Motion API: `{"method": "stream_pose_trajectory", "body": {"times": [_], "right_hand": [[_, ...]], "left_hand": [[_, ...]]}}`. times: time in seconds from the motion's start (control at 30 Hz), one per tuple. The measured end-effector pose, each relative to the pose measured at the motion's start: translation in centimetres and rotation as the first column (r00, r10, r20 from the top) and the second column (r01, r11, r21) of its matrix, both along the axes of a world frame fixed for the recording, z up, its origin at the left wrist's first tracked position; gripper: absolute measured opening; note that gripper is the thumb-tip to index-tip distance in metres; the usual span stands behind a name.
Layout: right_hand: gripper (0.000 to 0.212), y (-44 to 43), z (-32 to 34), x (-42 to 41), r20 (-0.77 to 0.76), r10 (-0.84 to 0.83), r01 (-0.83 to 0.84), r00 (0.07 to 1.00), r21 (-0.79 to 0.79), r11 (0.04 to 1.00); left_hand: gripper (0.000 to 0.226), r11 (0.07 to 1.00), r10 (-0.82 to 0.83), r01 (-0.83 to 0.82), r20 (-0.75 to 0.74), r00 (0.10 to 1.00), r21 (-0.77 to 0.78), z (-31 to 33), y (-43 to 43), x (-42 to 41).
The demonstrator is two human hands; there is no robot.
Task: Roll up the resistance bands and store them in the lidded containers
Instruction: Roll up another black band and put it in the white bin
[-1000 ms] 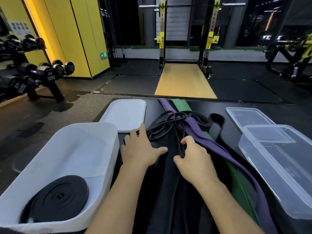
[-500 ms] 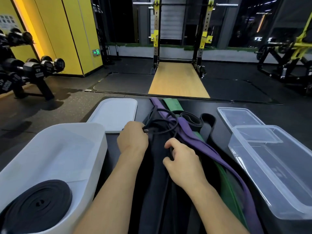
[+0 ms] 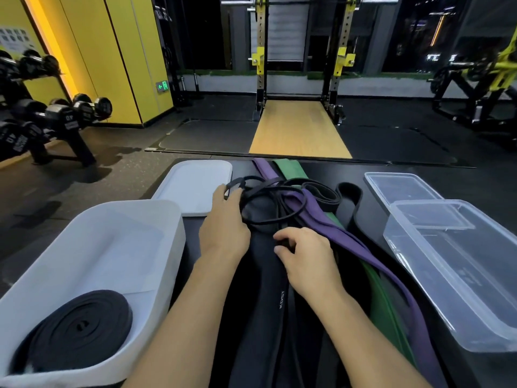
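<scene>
In the head view my left hand and right hand, both lying flat a second ago, now pinch the thin black band tangled mid-worktop between the white container and the clear container, so I judge it is being freed for rolling next.

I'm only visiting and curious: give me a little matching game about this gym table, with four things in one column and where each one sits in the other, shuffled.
1. rolled black band
2. white lid
3. purple band
4. clear container

a. at the far right, holding nothing
b. inside the white bin
c. stretched out long beside the green band
d. lying flat just beyond the white bin

Pairs: 1-b, 2-d, 3-c, 4-a.
</scene>
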State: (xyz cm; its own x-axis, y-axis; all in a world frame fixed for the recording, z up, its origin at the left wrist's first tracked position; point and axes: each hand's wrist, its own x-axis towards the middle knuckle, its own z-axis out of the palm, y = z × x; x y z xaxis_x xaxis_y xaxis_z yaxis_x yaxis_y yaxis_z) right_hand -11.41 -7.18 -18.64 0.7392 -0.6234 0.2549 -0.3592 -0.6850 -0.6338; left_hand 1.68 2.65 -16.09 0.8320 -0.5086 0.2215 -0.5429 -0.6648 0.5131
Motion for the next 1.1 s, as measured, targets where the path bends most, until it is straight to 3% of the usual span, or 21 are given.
{"method": "stream_pose_trajectory", "body": {"times": [0.1, 0.17, 0.23, 0.3, 0.4, 0.5, 0.6, 0.7, 0.83, 0.93, 1.1], "right_hand": [[0.017, 0.1, 0.0, 0.2, 0.109, -0.002, -0.005, 0.994, 0.063, 0.998], [0.025, 0.3, 0.5, 0.5, 0.223, -0.010, -0.025, 0.975, 0.155, 0.988], [0.036, 0.5, 0.9, 0.6, 0.344, -0.056, -0.051, 0.937, 0.296, 0.954], [0.039, 0.7, 1.2, 0.6, 0.416, -0.087, -0.097, 0.905, 0.402, 0.911], [0.030, 0.8, 1.2, 0.5, 0.464, -0.023, -0.244, 0.886, 0.507, 0.827], [0.014, 1.2, 1.6, 0.1, 0.463, 0.019, -0.301, 0.886, 0.545, 0.783], [0.013, 1.1, 1.5, -0.4, 0.433, -0.007, -0.258, 0.902, 0.551, 0.794], [0.020, 0.9, 0.9, -0.8, 0.259, 0.083, -0.193, 0.962, 0.436, 0.879], [0.023, 1.5, 1.3, -1.4, 0.114, 0.272, -0.294, 0.956, 0.406, 0.865], [0.020, 1.6, 2.1, -1.7, 0.150, 0.337, -0.368, 0.930, 0.445, 0.817], [0.021, 1.0, 1.6, -1.4, 0.198, 0.293, -0.353, 0.935, 0.527, 0.773]], "left_hand": [[0.031, 0.997, -0.057, 0.058, 0.014, 0.998, -0.060, 0.4, 1.7, -2.1], [0.016, 0.987, -0.111, 0.109, -0.011, 0.994, -0.116, 0.5, 2.7, -3.9], [0.016, 0.953, -0.245, 0.200, -0.191, 0.950, -0.228, 0.3, 3.4, -5.1], [0.021, 0.894, -0.392, 0.238, -0.405, 0.826, -0.380, -0.1, 3.9, -6.0], [0.040, 0.831, -0.468, 0.194, -0.468, 0.750, -0.521, -0.8, 4.2, -6.1], [0.039, 0.807, -0.433, 0.090, -0.480, 0.763, -0.584, -1.2, 4.2, -5.5], [0.035, 0.781, -0.409, 0.014, -0.494, 0.768, -0.624, -1.4, 4.2, -5.4], [0.032, 0.739, -0.385, -0.062, -0.496, 0.779, -0.671, -1.5, 4.4, -5.4], [0.024, 0.667, -0.415, -0.144, -0.525, 0.743, -0.731, -1.3, 4.7, -5.3], [0.018, 0.692, -0.391, -0.102, -0.490, 0.779, -0.714, -1.5, 4.7, -5.6], [0.015, 0.764, -0.316, -0.045, -0.434, 0.843, -0.644, -1.6, 4.6, -6.0]]}}
